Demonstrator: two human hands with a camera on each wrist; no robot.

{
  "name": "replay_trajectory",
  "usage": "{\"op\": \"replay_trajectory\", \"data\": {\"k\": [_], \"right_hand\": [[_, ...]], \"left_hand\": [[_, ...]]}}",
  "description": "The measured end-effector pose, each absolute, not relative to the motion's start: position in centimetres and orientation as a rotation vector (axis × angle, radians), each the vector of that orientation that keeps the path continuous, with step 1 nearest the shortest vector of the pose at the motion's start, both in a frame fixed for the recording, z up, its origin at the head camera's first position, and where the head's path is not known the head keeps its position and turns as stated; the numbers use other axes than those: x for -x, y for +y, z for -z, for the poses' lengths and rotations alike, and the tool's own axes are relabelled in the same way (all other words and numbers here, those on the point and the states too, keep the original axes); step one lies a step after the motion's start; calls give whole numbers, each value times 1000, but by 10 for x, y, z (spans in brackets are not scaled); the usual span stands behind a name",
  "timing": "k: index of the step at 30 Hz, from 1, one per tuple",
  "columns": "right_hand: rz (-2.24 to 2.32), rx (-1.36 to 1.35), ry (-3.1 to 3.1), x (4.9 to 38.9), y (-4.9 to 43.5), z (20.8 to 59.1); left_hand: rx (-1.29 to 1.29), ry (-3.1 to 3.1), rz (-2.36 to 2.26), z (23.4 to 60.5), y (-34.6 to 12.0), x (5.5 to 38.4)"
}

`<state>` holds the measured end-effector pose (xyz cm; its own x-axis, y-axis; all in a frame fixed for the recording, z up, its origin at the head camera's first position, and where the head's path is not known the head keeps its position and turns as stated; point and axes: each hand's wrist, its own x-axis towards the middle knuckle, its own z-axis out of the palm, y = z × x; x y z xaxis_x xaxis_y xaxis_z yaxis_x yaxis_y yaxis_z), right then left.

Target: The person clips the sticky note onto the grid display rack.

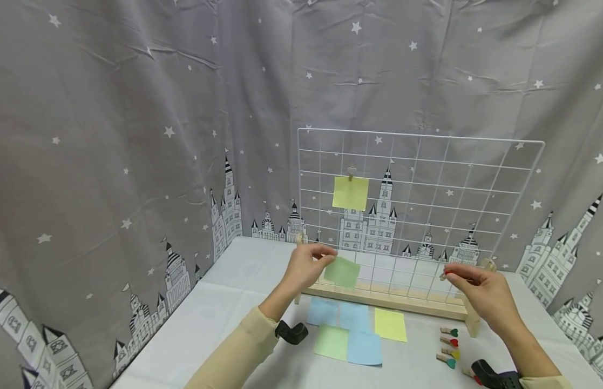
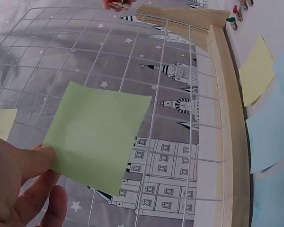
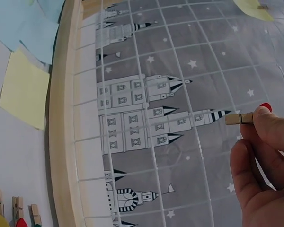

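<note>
A green sticky note [image 2: 97,137] is pinched at one corner between the thumb and fingers of my left hand [image 1: 306,266], just in front of the lower left of the white wire grid [image 1: 418,159]. My right hand [image 3: 267,156] pinches a small wooden clothespin [image 3: 240,118] with a red heart on it, near the grid's lower right in the head view. Higher on the grid hangs a yellow note [image 1: 350,194], held by another clothespin [image 1: 351,174].
Blue notes [image 1: 364,348], a green note [image 1: 331,342] and a yellow note [image 1: 391,324] lie on the white table before the grid's wooden base [image 1: 388,296]. Several heart clothespins [image 1: 449,341] lie at the right. A grey curtain [image 1: 136,108] hangs behind.
</note>
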<state>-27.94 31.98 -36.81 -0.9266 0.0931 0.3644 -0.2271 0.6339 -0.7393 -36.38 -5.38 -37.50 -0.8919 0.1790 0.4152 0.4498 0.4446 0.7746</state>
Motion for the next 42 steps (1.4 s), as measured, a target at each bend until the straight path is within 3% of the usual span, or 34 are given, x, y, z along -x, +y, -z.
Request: {"op": "replay_trajectory", "data": {"k": [42], "right_hand": [[-1150, -171, -2371, 285, 274, 327]], "left_hand": [[568, -2267, 1603, 341, -10, 365]]}}
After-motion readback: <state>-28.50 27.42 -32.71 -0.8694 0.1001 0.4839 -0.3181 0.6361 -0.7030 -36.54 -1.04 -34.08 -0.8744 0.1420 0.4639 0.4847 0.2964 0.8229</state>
